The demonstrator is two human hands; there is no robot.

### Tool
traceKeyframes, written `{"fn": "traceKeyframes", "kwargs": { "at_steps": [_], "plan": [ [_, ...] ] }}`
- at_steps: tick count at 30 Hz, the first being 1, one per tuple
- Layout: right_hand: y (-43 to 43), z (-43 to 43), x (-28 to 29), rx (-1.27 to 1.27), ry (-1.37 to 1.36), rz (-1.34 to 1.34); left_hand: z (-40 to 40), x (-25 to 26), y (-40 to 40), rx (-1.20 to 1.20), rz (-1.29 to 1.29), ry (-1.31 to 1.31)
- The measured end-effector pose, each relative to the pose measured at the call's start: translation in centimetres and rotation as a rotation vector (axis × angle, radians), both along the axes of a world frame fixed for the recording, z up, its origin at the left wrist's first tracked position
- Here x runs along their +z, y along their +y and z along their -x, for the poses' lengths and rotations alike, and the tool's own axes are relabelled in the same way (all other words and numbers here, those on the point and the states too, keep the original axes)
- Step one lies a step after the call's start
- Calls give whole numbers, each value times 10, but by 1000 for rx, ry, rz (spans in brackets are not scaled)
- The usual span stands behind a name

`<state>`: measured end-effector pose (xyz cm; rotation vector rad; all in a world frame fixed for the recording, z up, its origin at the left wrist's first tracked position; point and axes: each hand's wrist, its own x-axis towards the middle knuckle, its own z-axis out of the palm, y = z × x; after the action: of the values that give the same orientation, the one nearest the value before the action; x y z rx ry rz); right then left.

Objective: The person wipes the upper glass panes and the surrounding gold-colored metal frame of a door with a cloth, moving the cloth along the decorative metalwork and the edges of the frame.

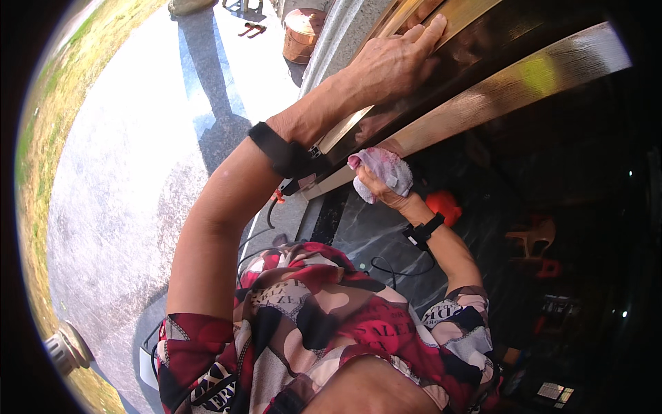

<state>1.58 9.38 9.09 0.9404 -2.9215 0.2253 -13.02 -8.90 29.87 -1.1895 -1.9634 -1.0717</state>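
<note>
My left hand [395,64] reaches up to a tall door or door frame [481,98] with glossy brown and wood-grain strips. Its fingers rest on a golden-brown strip near the top of the view, with nothing seen in them. Lower down, my right hand [380,189] is closed around a pink and white terry cloth [385,168], held against or close to the lower end of the wood-grain strip; contact cannot be told. Both forearms wear black straps, each with a small device.
A dark cable [271,215] hangs by the frame's lower end. Behind my right hand is a red-orange object [444,207] on dark marbled floor. An orange plastic chair [535,238] stands farther inside. Outside are a brown bucket-like container [304,36] and sandals [252,29] on sunlit paving.
</note>
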Motion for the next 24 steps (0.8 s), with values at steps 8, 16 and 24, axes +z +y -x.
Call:
{"fn": "traceKeyframes", "kwargs": {
  "at_steps": [8, 16, 24],
  "plan": [
    [-24, 12, 167, -73, 926, -153, 6, 2, -13, -248, 16, -402],
    [-43, 72, 225, -304, 1549, 67, -11, 47, -21, -638, -72, -550],
    [-36, 10, 166, -297, 1352, 309, -56, 61, -8, -262, 62, 65]
  ]
}}
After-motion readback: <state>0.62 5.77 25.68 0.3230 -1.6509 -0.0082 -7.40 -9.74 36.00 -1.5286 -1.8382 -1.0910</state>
